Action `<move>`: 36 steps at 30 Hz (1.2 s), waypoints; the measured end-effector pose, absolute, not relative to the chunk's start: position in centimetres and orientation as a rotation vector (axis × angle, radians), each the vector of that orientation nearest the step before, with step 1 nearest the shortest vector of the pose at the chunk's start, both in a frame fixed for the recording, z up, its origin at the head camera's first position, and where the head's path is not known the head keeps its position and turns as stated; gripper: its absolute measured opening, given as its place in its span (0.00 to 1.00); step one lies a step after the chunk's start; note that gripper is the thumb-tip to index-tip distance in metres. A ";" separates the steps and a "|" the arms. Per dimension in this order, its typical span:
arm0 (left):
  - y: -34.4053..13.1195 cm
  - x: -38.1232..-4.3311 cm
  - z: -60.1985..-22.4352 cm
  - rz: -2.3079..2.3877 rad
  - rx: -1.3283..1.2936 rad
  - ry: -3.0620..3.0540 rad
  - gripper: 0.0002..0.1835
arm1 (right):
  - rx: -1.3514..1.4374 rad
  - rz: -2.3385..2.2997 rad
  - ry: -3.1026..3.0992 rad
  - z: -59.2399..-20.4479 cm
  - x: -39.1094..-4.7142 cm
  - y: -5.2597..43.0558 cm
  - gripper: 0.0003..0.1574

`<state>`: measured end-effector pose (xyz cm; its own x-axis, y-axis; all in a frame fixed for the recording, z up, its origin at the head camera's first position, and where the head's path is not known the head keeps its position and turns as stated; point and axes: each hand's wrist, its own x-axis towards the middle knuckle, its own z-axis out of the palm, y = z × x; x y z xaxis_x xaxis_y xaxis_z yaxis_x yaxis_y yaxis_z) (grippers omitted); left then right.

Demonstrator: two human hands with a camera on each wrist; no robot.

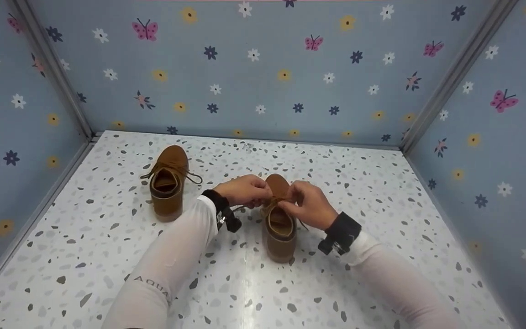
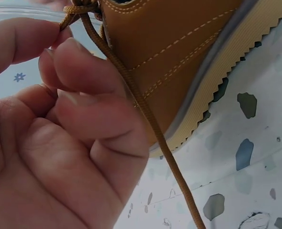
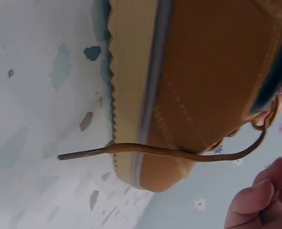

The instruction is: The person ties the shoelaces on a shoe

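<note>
A brown lace-up shoe (image 1: pixel 281 249) stands on the floor, toe pointing away, between my two hands. My left hand (image 1: pixel 246 191) is at its laces from the left. In the left wrist view the thumb and forefinger pinch the brown shoelace (image 2: pixel 153 121) close to the knot, and one end of it hangs down along the shoe's side. My right hand (image 1: pixel 312 204) grips the lacing from the right with bent fingers; its exact hold is partly hidden. In the right wrist view a loose lace end (image 3: pixel 169 151) with its tip hangs across the shoe's side.
To the left stands the matching brown shoe (image 1: pixel 168 208), its lace (image 1: pixel 193 176) tied with loops spread to both sides. Around the speckled white surface (image 1: pixel 226 292) rise blue panels (image 1: pixel 263 73) patterned with flowers and butterflies.
</note>
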<state>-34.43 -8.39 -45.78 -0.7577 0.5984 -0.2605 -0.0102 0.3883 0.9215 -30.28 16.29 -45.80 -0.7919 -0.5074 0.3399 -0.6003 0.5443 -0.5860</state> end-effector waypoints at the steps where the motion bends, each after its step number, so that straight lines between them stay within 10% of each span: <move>1: -8.4 -34.4 -45.9 1.394 0.498 2.075 0.18 | 0.979 1.068 -2.637 -45.7 -29.9 16.2 0.15; 16: -8.3 -34.1 -46.3 1.474 0.504 2.085 0.10 | 0.907 0.746 -2.658 -45.1 -27.1 11.9 0.27; 36: -8.1 -34.0 -46.5 1.498 0.553 2.157 0.08 | 0.712 1.049 -2.725 -44.3 -28.3 14.6 0.04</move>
<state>-33.98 -8.06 -46.52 -0.8164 0.5611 -0.1371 0.0675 0.3284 0.9421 -28.25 14.59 -44.32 -0.8789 -0.3803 0.2879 -0.4751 0.6456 -0.5979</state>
